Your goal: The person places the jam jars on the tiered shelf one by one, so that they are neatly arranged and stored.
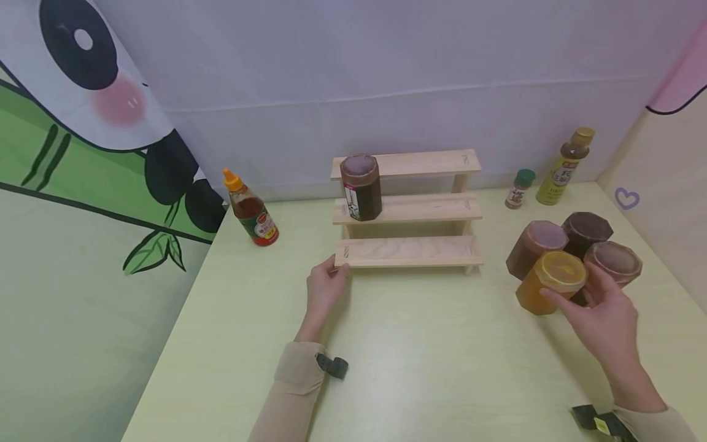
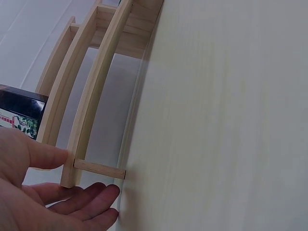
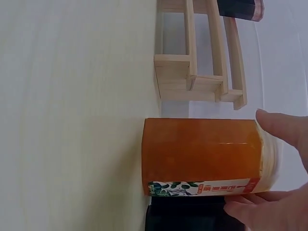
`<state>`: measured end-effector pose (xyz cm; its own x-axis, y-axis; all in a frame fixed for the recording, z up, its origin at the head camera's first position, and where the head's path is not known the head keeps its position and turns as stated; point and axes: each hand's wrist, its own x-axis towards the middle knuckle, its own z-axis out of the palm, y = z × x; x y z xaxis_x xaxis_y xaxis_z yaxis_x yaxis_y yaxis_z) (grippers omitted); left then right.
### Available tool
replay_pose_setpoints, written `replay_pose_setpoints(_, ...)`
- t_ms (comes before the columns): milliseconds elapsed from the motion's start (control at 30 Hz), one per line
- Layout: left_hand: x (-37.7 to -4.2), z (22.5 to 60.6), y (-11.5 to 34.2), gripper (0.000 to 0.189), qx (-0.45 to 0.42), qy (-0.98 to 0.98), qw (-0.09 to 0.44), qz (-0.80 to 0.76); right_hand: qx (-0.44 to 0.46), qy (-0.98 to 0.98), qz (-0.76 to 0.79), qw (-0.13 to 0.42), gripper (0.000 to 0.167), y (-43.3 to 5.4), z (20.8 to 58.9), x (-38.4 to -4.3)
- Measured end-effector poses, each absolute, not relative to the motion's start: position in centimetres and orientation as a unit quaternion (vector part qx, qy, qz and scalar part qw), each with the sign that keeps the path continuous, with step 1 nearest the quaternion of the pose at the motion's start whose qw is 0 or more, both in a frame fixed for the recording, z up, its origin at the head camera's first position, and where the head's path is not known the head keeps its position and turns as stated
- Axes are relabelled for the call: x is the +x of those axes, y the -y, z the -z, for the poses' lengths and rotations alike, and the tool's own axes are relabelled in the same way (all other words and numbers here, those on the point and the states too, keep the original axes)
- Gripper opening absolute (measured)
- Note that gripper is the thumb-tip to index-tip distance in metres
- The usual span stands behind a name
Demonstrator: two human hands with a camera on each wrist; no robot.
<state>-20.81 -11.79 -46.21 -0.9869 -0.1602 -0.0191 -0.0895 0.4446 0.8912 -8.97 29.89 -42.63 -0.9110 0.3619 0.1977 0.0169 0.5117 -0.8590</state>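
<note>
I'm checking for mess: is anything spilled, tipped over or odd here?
Nothing stands out: the dark jar on the rack stands upright, the orange jar in the right hand is upright, and the table shows no spill.

Cartoon-printed cloth (image 1: 342, 61) behind a pale table (image 1: 409, 344) suggests a makeshift indoor booth.

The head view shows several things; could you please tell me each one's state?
Amber jar, upright, lidded, held by the right hand.
Wooden rack, standing, corner held by the left hand.
Jar on the rack, upright, lidded.
Three other jars, upright, lidded.
Red bottle, upright, orange cap on.
Small bottle, upright, green cap on.
Tall bottle, upright, gold cap on.
</note>
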Motion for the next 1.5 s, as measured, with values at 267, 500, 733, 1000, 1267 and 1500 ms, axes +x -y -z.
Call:
replay_pose_setpoints(267,-20.8,46.1,11.8,0.043,0.079,0.848,0.03,0.524,-0.095,0.861,-0.477,0.149,0.074,-30.2,43.4,-9.2)
replay_pose_setpoints(500,-20.8,46.1,11.7,0.043,0.086,0.847,0.026,0.524,-0.087,0.865,-0.475,0.138,0.074,-30.6,43.8,-9.4)
replay_pose_setpoints(733,-20.8,46.0,11.7,0.043,0.085,0.847,0.027,0.524,-0.067,0.872,-0.466,0.133,0.075,-30.8,44.0,-9.6)
replay_pose_setpoints(1000,-20.8,46.1,11.7,0.042,0.081,0.844,0.028,0.53,-0.061,0.879,-0.458,0.118,0.078,-31.2,44.3,-9.9)
replay_pose_setpoints(1267,-20.9,46.2,11.8,0.042,0.08,0.841,0.024,0.535,-0.063,0.879,-0.46,0.103,0.08,-31.6,44.6,-10.2)
replay_pose_setpoints(1500,-20.9,46.2,11.8,0.042,0.078,0.841,0.025,0.534,-0.065,0.879,-0.462,0.094,0.078,-31.8,44.4,-10.2)
